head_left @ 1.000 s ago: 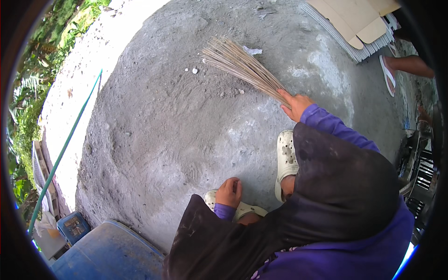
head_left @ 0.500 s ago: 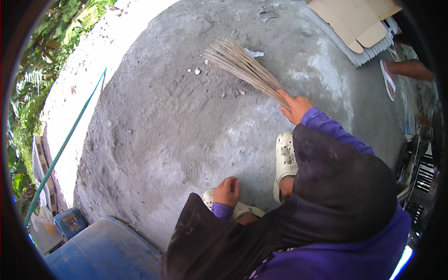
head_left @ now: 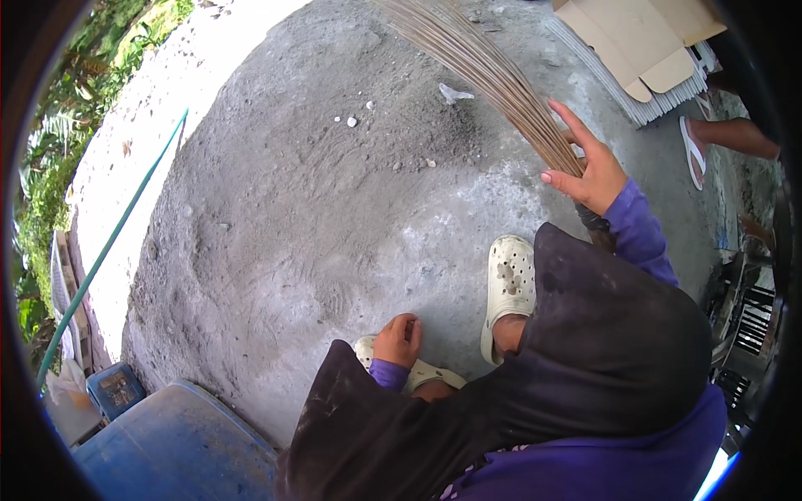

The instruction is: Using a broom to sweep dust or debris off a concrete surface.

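Observation:
A stick broom of thin brown bristles (head_left: 493, 71) is in my right hand (head_left: 601, 179). My thumb and index finger stretch along the bristles, and the palm bears on the broom near its bound end. The broom's far tips reach the upper edge of the view, raised off the ground. Loosely curled, my left hand (head_left: 397, 340) hangs over my left clog (head_left: 434, 373), with nothing visible in it. Loose grey dirt (head_left: 451, 134) and a crumpled white scrap (head_left: 454, 93) lie on the ground below the broom.
Flattened cardboard (head_left: 639, 50) is stacked at upper right, beside another person's foot in a white flip-flop (head_left: 693, 153). A blue plastic container (head_left: 175, 447) stands at lower left, near a green pole (head_left: 117, 234). My right clog (head_left: 508, 280) is below the broom.
My right hand has moved right, and its fingers have spread along the broom. The broom has swung up and right, off the ground. My left hand is nearly unchanged.

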{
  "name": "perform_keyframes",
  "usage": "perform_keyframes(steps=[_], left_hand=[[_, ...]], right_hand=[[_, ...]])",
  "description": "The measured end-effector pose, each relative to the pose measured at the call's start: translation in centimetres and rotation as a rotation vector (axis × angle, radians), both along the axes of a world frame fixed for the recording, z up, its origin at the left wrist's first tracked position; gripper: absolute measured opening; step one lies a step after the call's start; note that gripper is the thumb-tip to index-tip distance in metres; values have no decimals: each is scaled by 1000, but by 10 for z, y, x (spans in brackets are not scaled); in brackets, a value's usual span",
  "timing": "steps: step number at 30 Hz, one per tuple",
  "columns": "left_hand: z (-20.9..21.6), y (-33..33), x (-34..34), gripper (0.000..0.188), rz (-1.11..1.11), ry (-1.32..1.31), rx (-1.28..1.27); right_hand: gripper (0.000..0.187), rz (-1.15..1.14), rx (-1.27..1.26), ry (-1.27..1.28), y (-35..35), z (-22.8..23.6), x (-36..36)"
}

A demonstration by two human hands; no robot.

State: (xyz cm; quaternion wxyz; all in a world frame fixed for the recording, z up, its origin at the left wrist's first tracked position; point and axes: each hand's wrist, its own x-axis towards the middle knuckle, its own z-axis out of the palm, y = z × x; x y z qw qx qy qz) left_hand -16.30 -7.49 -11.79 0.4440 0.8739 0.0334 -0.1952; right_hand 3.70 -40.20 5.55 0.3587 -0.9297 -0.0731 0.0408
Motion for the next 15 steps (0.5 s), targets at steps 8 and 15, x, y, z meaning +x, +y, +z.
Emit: perform_keyframes(steps=[8,15], left_hand=[[1,-2,2,12,10,-11,21],[0,-3,1,11,7,-46,23]], right_hand=[[65,-124,835,554,-14,-47,-2],[51,-494,1219,776,-26,-84,12]])
